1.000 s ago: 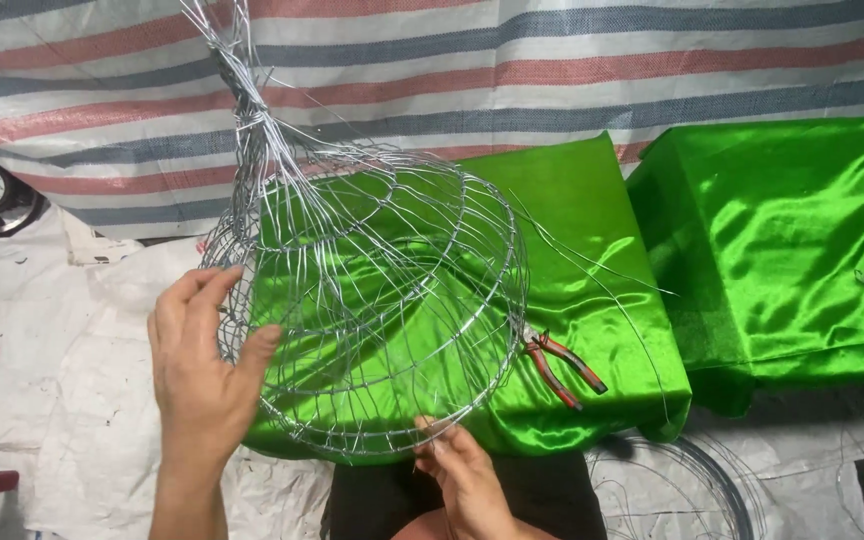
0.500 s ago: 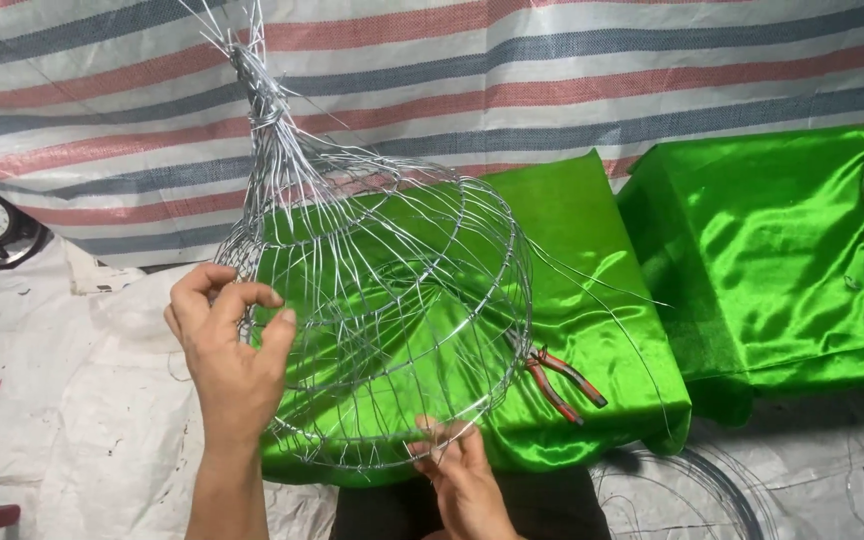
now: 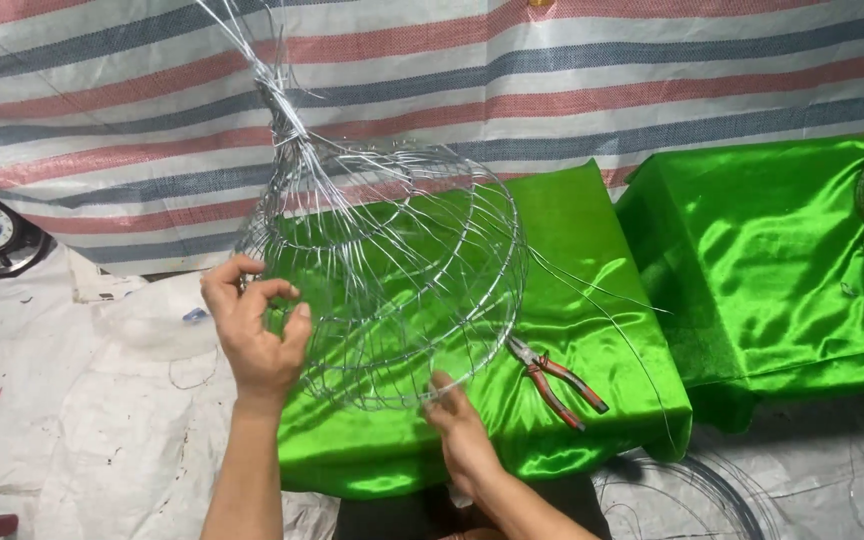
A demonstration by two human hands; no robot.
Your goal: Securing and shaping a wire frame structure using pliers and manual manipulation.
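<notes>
Left hand (image 3: 257, 335) is gripping the side of a round silver wire cage frame (image 3: 392, 270) w/ fingers curled round the wires, right hand (image 3: 460, 425) is pinching its bottom rim, frame's sitting over shiny green satin cloth (image 3: 592, 250), red-handled pliers (image 3: 557, 380) lying just beside it.

Makeshift craft workshop: tarp backdrop (image 3: 652, 90), pliers (image 3: 557, 380), wire coils (image 3: 682, 495).
</notes>
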